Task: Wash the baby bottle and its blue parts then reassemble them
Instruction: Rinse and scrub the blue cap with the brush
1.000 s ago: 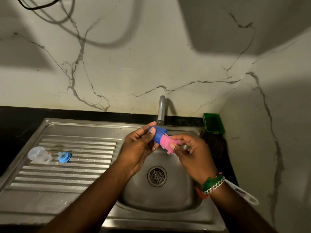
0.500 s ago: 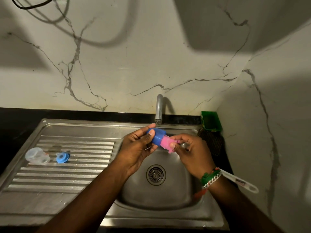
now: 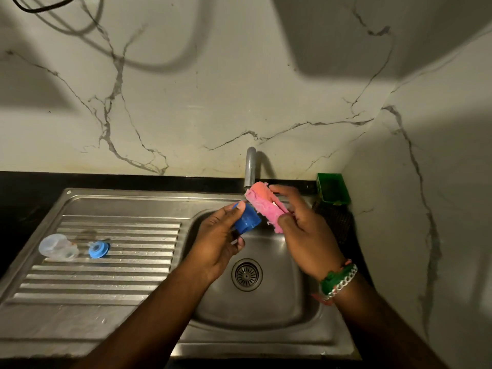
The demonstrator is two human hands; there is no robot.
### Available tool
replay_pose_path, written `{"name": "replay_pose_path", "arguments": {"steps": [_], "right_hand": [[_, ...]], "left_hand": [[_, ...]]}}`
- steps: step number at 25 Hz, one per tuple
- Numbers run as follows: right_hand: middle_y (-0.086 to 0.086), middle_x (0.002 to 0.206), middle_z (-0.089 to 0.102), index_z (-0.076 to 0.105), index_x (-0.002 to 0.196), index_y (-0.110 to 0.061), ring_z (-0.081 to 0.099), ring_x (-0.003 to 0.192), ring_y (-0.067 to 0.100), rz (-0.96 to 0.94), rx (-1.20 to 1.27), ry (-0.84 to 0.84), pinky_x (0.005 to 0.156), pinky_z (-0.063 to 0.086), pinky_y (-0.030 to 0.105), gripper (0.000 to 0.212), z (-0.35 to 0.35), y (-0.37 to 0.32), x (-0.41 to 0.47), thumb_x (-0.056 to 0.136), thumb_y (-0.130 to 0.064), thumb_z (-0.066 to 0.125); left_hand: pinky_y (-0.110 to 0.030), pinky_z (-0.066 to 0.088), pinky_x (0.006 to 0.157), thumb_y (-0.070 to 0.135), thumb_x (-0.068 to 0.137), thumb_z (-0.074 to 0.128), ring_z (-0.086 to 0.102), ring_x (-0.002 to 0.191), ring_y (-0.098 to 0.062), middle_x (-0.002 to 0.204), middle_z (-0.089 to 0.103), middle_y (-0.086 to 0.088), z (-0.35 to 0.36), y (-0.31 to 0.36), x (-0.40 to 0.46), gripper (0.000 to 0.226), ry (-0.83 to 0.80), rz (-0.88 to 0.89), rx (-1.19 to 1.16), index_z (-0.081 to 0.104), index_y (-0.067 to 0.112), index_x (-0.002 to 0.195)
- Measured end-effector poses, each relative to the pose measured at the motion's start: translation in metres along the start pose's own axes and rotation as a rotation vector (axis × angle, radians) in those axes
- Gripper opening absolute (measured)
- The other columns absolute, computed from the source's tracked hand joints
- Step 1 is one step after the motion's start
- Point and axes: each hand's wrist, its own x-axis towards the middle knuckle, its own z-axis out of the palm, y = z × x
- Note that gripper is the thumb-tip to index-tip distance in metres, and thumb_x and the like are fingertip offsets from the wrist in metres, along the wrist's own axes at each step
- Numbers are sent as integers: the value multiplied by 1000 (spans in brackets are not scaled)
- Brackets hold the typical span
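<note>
Over the sink basin my left hand point(image 3: 218, 241) grips a blue cap point(image 3: 247, 221), its open end turned toward the right. My right hand point(image 3: 306, 235) holds a pink sponge point(image 3: 266, 206), which is out of the cap and just beside its upper edge, below the tap. On the draining board at the left lies the clear baby bottle point(image 3: 57, 247) on its side. A small blue ring part point(image 3: 98, 249) rests right of the bottle.
The steel sink point(image 3: 266, 310) has a round drain point(image 3: 246, 274) in its middle. A metal tap point(image 3: 250, 166) rises at the back wall. A green box point(image 3: 332, 189) stands in the back right corner above a dark scouring pad point(image 3: 335, 222).
The pink sponge was pushed into the blue cap; now it is pulled out and lifted toward the tap. My left hand has tilted the cap down a little.
</note>
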Motion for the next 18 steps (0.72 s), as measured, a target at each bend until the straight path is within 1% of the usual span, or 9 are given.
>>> {"name": "replay_pose_path", "arguments": {"steps": [2,4,6,8,10,12,15,16,18], "right_hand": [[-16,105,72,47,135,-49,70,86,6,-107,-119,0,67,59,34,37,8,-5,-2,99,-57,43],[-18,98,72,56,123,-43,68,83,1,-167,-185,29,65,57,27,37,10,-4,-3,96,-65,47],[-15,88,70,59,109,-37,66,75,3,-153,-192,56,60,54,29,23,11,0,2,95,-55,57],[-15,99,69,60,110,-37,65,83,5,-158,-214,93,66,56,31,14,13,-1,4,97,-40,62],[-16,113,70,62,119,-38,66,94,5,-232,-265,107,76,57,28,24,16,-2,0,95,-37,59],[-16,111,72,67,117,-38,68,94,6,-236,-222,75,78,57,31,29,13,1,-3,89,-39,59],[-15,109,74,72,117,-36,69,96,6,-176,-179,108,78,57,35,27,10,5,5,92,-36,62],[-15,113,73,71,119,-36,68,100,6,-198,-190,112,80,57,35,27,10,5,6,93,-36,61],[-17,114,73,71,119,-38,67,103,4,-248,-163,71,84,56,34,29,12,7,3,92,-37,60]], "left_hand": [[-32,48,68,34,100,60,62,88,-20,95,74,-2,9,-2,-5,17,6,-7,-12,71,22,103],[-34,53,71,35,107,48,63,94,-23,104,72,-9,12,-5,-11,30,28,-23,-75,68,15,116],[-31,54,68,37,108,44,64,91,-21,111,70,-13,13,-10,-16,39,35,-32,-74,62,9,129],[-29,54,65,38,108,43,65,87,-19,112,70,-14,15,-11,-18,43,27,-22,-76,60,7,132],[-33,54,72,35,109,41,65,94,-26,116,69,-22,18,-8,-18,46,35,-17,-138,58,2,134],[-37,53,82,35,109,41,63,101,-30,123,67,-28,20,-7,-18,47,41,-39,-181,59,0,134],[-29,54,66,37,108,42,65,84,-20,109,70,-19,23,-9,-20,43,26,-56,-159,63,4,126],[-29,55,66,38,108,41,66,84,-20,109,70,-18,23,-9,-18,44,18,-46,-155,62,4,128],[-35,57,80,40,108,40,66,98,-27,118,70,-22,22,-8,-16,49,-2,-40,-165,60,3,133]]}}
